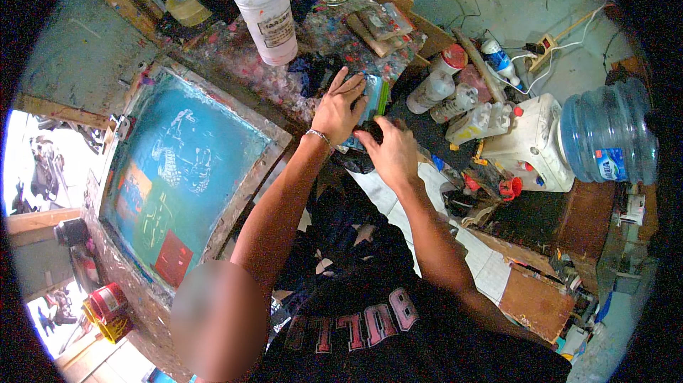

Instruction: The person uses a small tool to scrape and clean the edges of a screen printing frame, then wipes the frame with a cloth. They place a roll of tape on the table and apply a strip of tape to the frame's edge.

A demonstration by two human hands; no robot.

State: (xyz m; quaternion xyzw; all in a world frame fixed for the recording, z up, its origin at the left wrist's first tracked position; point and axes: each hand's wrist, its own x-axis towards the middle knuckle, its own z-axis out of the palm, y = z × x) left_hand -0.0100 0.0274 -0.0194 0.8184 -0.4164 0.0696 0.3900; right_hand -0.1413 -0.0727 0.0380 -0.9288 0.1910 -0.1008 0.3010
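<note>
My left hand (343, 109), with a bracelet at the wrist, lies with its fingers stretched out along a flat blue piece with a bright green edge (383, 98). Just below it, my right hand (393, 151) is bent at that piece's near end, thumb and forefinger closing around a small dark patch I cannot make out. Its other fingers are partly hidden and blurred. Dark crumpled material (353, 159) shows under the two hands. To the left lies a framed printing screen (206, 141) with a blue-coated mesh and pale drawn shapes.
A large white bottle (267, 20) stands on the paint-stained table (213, 48). Several smaller bottles (430, 89), a white jerrycan (533, 141) and a big blue water jug (610, 130) stand to the right. A power strip (544, 52) with a white cord lies beyond. Red and yellow cans (107, 305) sit lower left.
</note>
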